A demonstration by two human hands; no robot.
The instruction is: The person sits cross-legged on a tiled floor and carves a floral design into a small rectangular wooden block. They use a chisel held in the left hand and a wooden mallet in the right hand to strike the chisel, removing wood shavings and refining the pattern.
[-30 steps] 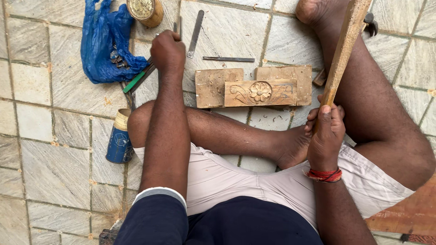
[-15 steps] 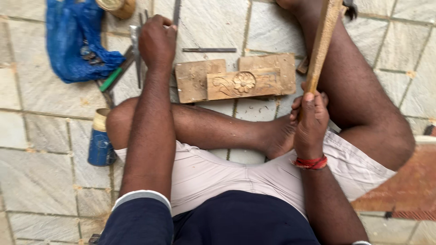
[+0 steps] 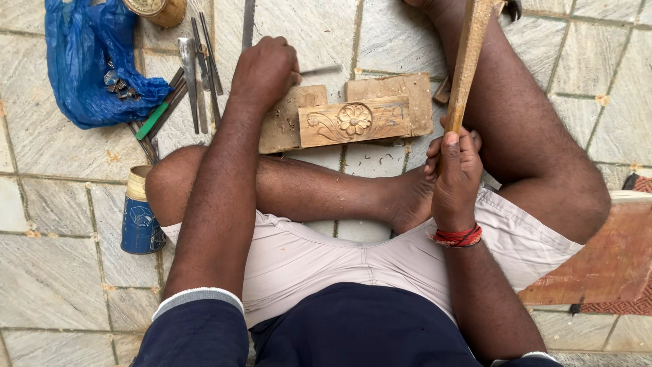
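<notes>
I sit cross-legged on a tiled floor. A carved wooden panel [image 3: 353,121] with a flower relief lies on plain wood blocks [image 3: 284,126] in front of my shins. My left hand [image 3: 265,68] is a closed fist at the blocks' upper left corner. A thin metal chisel [image 3: 320,69] sticks out of the fist to the right. Over my foot, my right hand [image 3: 455,170], with a red thread at the wrist, grips a long wooden stick [image 3: 468,61]. The stick stands upright to the right of the panel.
Several metal chisels [image 3: 197,68] lie on the tiles left of my left hand, beside a crumpled blue plastic bag [image 3: 88,68]. A blue tin can [image 3: 141,221] stands by my left knee. A round tin [image 3: 159,10] is at the top. A reddish board [image 3: 604,258] lies at the right.
My left hand has moved right, from the row of tools to the thin chisel by the blocks, and closed on its end. My right hand still holds the stick upright.
</notes>
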